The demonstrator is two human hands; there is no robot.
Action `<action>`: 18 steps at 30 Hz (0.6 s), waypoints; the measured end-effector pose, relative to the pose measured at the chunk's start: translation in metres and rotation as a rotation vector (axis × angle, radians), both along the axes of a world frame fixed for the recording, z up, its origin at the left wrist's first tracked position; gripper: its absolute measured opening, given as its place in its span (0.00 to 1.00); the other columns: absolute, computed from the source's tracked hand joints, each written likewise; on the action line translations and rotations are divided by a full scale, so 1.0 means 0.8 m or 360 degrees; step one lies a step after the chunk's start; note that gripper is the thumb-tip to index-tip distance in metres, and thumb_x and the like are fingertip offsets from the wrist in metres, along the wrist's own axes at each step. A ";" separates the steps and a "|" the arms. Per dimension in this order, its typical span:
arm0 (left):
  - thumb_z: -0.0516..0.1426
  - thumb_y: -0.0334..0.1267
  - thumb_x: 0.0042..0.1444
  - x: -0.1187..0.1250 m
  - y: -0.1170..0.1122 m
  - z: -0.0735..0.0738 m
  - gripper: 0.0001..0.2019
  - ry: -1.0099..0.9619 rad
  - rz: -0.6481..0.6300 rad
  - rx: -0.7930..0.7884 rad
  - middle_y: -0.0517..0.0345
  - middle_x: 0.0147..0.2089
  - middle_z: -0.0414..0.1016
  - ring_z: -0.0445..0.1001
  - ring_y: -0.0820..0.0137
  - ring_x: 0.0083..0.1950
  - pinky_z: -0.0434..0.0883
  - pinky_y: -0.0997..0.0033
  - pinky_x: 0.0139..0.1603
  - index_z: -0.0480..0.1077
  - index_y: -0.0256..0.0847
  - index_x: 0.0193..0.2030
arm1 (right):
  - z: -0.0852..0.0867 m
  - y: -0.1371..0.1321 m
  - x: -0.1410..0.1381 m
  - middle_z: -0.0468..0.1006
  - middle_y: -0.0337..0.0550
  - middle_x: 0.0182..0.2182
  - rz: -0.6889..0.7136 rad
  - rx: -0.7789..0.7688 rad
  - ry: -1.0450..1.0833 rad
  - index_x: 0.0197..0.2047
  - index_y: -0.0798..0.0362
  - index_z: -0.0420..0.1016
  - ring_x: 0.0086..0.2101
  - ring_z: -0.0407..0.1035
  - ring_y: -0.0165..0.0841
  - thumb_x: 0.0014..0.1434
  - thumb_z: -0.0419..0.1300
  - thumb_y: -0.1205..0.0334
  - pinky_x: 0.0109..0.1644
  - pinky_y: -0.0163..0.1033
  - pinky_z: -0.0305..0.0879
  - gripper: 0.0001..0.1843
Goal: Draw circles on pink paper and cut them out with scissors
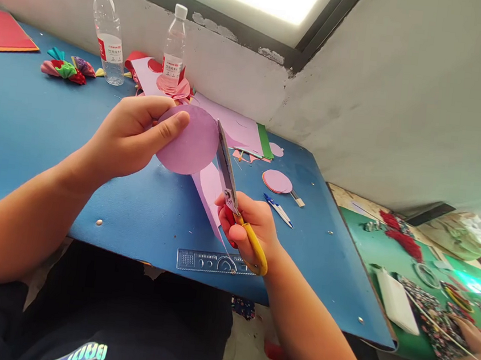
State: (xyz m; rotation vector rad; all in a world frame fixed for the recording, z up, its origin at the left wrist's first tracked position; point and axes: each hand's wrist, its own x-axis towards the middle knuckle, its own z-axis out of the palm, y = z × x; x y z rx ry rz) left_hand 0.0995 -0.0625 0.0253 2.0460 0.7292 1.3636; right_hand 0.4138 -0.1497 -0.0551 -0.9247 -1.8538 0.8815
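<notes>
My left hand (138, 132) pinches a round piece of purple paper (192, 146) between thumb and fingers, above the blue table. My right hand (255, 221) grips a pair of scissors (227, 178) with red and yellow handles, my fingers in the loops. The blades point up and lie against the circle's right edge. From below the circle a strip of lilac paper (209, 191) trails down toward the table's near edge. Under my right hand lies a clear stencil ruler (201, 260).
Two water bottles (109, 40) stand along the wall beside folded coloured paper (67, 68). Cut paper circles (277, 181), pens (279, 210) and lilac sheets (240, 125) lie to the right. Another person's hands (471, 353) are at a green table (356, 226) at far right.
</notes>
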 end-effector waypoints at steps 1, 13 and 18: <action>0.71 0.74 0.80 0.000 0.000 0.000 0.39 0.0000 0.0001 -0.0001 0.62 0.31 0.60 0.56 0.68 0.34 0.54 0.55 0.34 0.66 0.47 0.31 | -0.001 0.000 0.000 0.73 0.32 0.24 -0.0001 0.0002 0.0005 0.52 0.48 0.86 0.24 0.63 0.33 0.70 0.67 0.02 0.30 0.42 0.62 0.52; 0.69 0.70 0.81 0.003 -0.002 0.001 0.37 0.0035 0.0075 -0.0016 0.61 0.29 0.61 0.57 0.68 0.32 0.55 0.58 0.32 0.63 0.48 0.30 | -0.006 0.001 0.000 0.73 0.33 0.26 0.0044 -0.0104 0.0030 0.55 0.47 0.84 0.25 0.64 0.34 0.72 0.68 0.04 0.26 0.41 0.60 0.50; 0.68 0.64 0.80 0.004 -0.005 0.002 0.32 0.0122 0.0053 -0.0048 0.60 0.30 0.66 0.62 0.66 0.33 0.62 0.58 0.34 0.68 0.47 0.30 | -0.003 -0.003 0.001 0.75 0.35 0.30 0.0106 -0.0225 0.0006 0.59 0.48 0.83 0.26 0.65 0.33 0.73 0.67 0.04 0.26 0.40 0.63 0.51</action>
